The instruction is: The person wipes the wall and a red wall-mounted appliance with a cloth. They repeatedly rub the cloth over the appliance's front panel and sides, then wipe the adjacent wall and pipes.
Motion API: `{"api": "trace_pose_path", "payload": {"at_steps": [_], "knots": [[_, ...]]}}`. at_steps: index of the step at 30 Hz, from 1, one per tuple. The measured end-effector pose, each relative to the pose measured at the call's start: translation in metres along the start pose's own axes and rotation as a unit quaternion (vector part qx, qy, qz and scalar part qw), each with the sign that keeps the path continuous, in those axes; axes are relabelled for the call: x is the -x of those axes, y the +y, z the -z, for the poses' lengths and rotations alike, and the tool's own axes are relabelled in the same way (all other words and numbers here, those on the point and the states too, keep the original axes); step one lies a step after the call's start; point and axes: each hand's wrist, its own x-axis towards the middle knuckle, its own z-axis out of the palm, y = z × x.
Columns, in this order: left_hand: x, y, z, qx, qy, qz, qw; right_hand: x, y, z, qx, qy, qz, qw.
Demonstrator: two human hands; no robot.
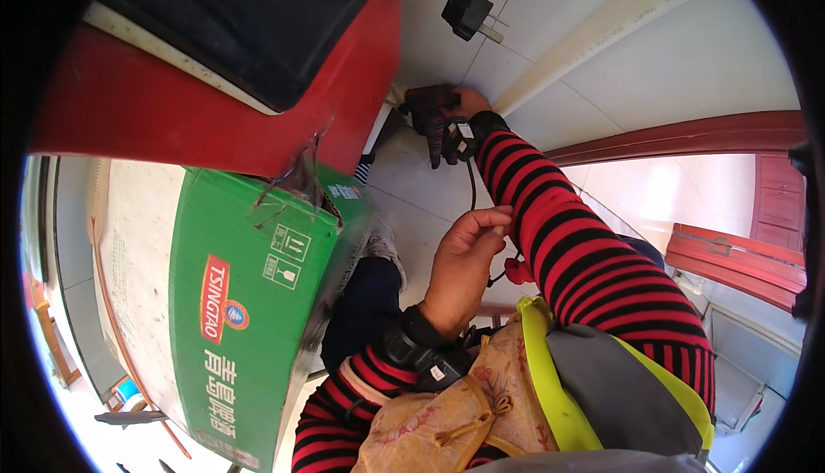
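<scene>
My right hand (474, 100) reaches away towards the tiled wall, closed on a dark cloth (428, 109) with reddish stripes, perhaps a knitted glove. Its fingers are partly hidden by the cloth. My left hand (461, 267) is nearer my body, thumb and index finger drawn together beside the red-and-black striped right sleeve (567, 234). Whether it pinches the sleeve or the thin black cable (474, 186) is unclear. A black strap with a small device (461, 138) is on the right wrist, and another device (432, 360) on the left.
A green and white beer carton (251, 299) stands at left, below a red surface (348, 106) bearing a black object (258, 15). A black power plug (467, 9) hangs near a pale pipe (619, 28) along the wall. A reddish door frame (683, 135) lies at right.
</scene>
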Motion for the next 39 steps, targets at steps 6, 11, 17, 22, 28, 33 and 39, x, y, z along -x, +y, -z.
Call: {"api": "trace_pose_path", "payload": {"at_steps": [6, 11, 17, 22, 28, 33, 39], "knots": [[0.001, -0.003, 0.003, -0.014, -0.044, 0.129, 0.991, 0.033, -0.048, 0.002, 0.17, 0.105, -0.004, 0.98], [0.0, -0.002, 0.006, 0.003, -0.035, 0.097, 0.995, 0.025, -0.061, 0.0, 0.224, 0.126, 0.013, 0.966], [0.002, 0.005, 0.009, 0.041, -0.022, 0.082, 0.996, 0.004, -0.034, 0.006, 0.026, 0.059, -0.064, 0.996], [0.003, 0.006, 0.007, 0.014, -0.017, 0.115, 0.993, 0.014, -0.036, -0.019, 0.14, 0.115, -0.038, 0.983], [0.002, 0.003, 0.009, -0.003, -0.026, 0.111, 0.993, 0.025, -0.053, -0.015, 0.11, 0.102, -0.066, 0.986], [0.003, 0.007, 0.011, 0.021, -0.012, 0.08, 0.996, 0.026, -0.073, 0.011, 0.206, 0.034, -0.046, 0.977], [0.003, 0.01, 0.008, 0.029, -0.027, 0.103, 0.994, 0.036, -0.079, 0.017, 0.152, 0.064, -0.071, 0.984]]}}
